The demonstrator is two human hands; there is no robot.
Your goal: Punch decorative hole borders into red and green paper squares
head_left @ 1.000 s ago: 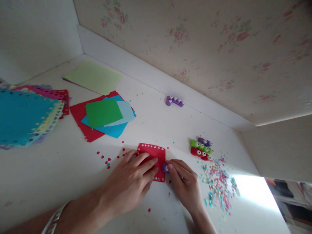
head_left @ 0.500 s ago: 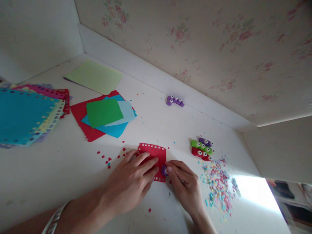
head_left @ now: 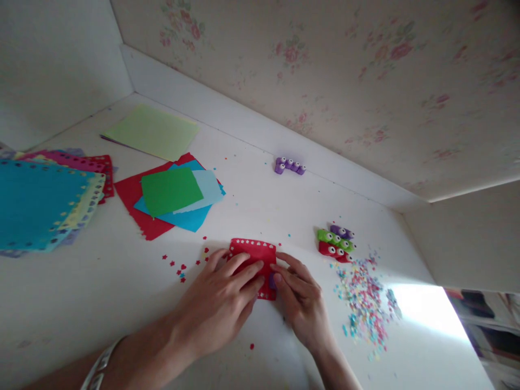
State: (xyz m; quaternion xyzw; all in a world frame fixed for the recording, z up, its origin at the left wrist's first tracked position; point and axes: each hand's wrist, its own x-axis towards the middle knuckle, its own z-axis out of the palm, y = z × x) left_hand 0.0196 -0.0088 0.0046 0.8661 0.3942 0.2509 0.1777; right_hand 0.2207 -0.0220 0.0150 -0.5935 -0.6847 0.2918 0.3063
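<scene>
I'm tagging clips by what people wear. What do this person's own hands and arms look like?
The left hand and right hand are ungloved. A whitish band with darker gaps crosses the left forearm; the right forearm shows nothing worn. No sleeves are visible on either.

Card (head_left: 264, 253) lies under the left hand (head_left: 223, 295); a punch (head_left: 272, 280), apparently on the card's right edge, meets the right hand (head_left: 298, 298). Sheets (head_left: 173, 189) lie left, behind; confetti (head_left: 363, 303) lies right.

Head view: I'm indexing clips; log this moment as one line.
left hand: on rectangular red punched paper | right hand: holding small purple punch at paper's right edge
</scene>
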